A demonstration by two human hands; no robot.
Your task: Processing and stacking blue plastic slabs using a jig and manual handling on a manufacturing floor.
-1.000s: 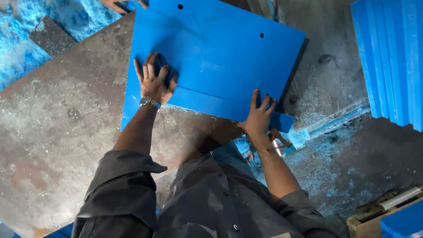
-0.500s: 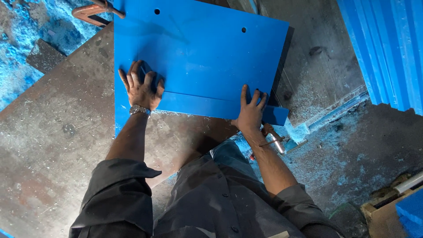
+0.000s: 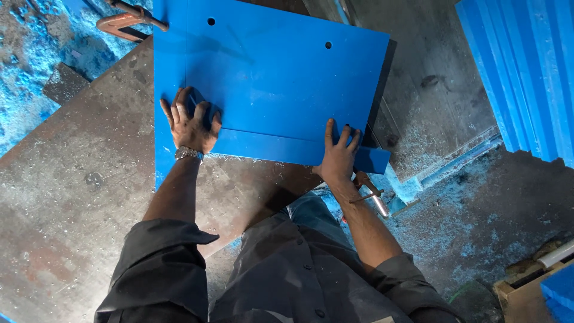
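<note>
Head view: both hands' fingers spread flat on blue sheet (image 3: 275, 84); clamp (image 3: 371, 192) partly hidden.

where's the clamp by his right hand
Head view, right of centre: the clamp sits just below the right hand, under the blue sheet corner.

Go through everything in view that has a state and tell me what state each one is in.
Left hand: flat, fingers spread, pressing on the sheet.
Right hand: flat on the sheet's near strip.
Blue plastic sheet: lying flat on the metal table, two holes drilled, a line running across near its front edge.
Clamp: at the sheet's far corner.
Blue panels: stacked at right.
</note>
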